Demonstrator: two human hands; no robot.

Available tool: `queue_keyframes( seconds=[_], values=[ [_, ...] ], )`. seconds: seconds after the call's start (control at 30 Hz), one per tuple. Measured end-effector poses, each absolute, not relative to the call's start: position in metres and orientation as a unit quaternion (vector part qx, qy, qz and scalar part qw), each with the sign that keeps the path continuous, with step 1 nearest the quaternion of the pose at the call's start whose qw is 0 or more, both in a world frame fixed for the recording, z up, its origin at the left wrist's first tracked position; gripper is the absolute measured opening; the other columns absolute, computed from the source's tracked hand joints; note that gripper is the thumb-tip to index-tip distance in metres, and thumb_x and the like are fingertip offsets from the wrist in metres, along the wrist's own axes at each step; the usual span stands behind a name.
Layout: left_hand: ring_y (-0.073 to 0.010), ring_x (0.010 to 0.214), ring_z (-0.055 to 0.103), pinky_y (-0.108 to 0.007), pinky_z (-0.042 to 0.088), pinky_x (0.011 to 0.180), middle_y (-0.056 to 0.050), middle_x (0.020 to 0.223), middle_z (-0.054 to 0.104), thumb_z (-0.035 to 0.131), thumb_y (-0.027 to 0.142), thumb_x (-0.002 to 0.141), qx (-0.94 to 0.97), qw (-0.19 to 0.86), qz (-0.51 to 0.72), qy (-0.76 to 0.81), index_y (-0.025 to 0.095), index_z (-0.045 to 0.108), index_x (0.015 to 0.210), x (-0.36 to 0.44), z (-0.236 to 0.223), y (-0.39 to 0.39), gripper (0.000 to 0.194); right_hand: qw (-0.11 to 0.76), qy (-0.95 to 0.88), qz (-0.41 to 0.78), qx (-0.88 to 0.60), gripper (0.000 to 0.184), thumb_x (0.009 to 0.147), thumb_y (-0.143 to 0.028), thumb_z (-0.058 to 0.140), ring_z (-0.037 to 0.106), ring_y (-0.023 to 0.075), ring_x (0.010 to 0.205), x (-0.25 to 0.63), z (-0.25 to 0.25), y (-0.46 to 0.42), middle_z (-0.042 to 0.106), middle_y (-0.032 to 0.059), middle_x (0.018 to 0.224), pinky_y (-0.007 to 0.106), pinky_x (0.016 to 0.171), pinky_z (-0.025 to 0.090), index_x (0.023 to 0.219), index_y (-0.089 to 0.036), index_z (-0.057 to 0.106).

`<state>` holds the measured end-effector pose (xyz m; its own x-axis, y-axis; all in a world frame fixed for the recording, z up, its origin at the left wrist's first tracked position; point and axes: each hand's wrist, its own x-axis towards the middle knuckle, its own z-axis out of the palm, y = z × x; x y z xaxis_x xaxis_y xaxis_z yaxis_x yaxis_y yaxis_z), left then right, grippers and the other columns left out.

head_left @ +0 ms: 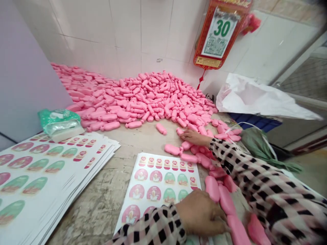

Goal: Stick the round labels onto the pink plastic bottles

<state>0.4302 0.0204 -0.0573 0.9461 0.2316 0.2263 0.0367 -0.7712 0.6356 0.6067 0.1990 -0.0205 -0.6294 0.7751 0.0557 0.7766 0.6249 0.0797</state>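
Observation:
My right hand (196,137) reaches over the small pink bottles at the near edge of the pile, fingers stretched out flat, fingertips at a pink bottle (179,131). Lower down, my left hand (201,213) is over a sheet of stickers (149,182) with pink and green ovals. Its fingers are curled and point right, close beside a row of pink bottles (227,200); whatever is in them, if anything, is hidden. More pink bottles (172,149) lie between my hands and partly under my right forearm.
A large heap of pink bottles (143,95) lies against the tiled wall. At left are a stack of sticker sheets (63,177) and a green tissue pack (60,122). A white bag (245,95), a blue crate (258,120) and green cloth (263,146) are at right. A calendar (217,34) hangs above.

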Motion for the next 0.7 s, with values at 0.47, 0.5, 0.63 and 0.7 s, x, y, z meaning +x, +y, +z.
queue_keyframes(
  seconds=[0.47, 0.5, 0.63, 0.7],
  values=[
    [-0.0142, 0.07, 0.059, -0.025, 0.04, 0.069, 0.0, 0.073, 0.068, 0.053, 0.038, 0.082, 0.921, 0.349, 0.166, 0.05, 0.021, 0.07, 0.091, 0.432, -0.055, 0.022, 0.026, 0.055, -0.812, 0.229, -0.535, 0.038, 0.093, -0.032, 0.034, 0.04, 0.0199, 0.126, 0.599, 0.024, 0.03, 0.053, 0.0061, 0.129, 0.04, 0.106, 0.031, 0.125, -0.025, 0.053],
    [-0.014, 0.07, 0.058, -0.025, 0.04, 0.068, 0.0, 0.072, 0.068, 0.053, 0.038, 0.082, 0.92, 0.349, 0.17, 0.051, 0.021, 0.07, 0.091, 0.432, -0.054, 0.022, 0.025, 0.055, -0.802, 0.246, -0.541, 0.038, 0.092, -0.033, 0.034, 0.044, 0.0197, 0.122, 0.599, 0.03, 0.033, 0.054, 0.0054, 0.128, 0.037, 0.104, 0.034, 0.125, -0.025, 0.053],
    [-0.0141, 0.069, 0.058, -0.025, 0.039, 0.066, 0.0, 0.071, 0.067, 0.052, 0.037, 0.083, 0.921, 0.348, 0.164, 0.059, 0.021, 0.07, 0.088, 0.43, -0.052, 0.021, 0.025, 0.057, -0.758, 0.161, -0.629, 0.039, 0.092, -0.037, 0.032, 0.061, 0.0193, 0.092, 0.619, 0.043, 0.083, 0.064, 0.0055, 0.112, 0.033, 0.083, 0.048, 0.12, -0.023, 0.055],
    [-0.0137, 0.065, 0.057, -0.025, 0.038, 0.063, -0.001, 0.067, 0.065, 0.053, 0.038, 0.082, 0.921, 0.354, 0.155, 0.056, 0.02, 0.07, 0.084, 0.43, -0.052, 0.021, 0.025, 0.054, -0.75, 0.039, -0.658, 0.039, 0.093, -0.035, 0.028, 0.062, 0.0183, 0.082, 0.635, 0.044, 0.126, 0.067, 0.0061, 0.101, 0.032, 0.075, 0.048, 0.111, -0.021, 0.059]
  ],
)
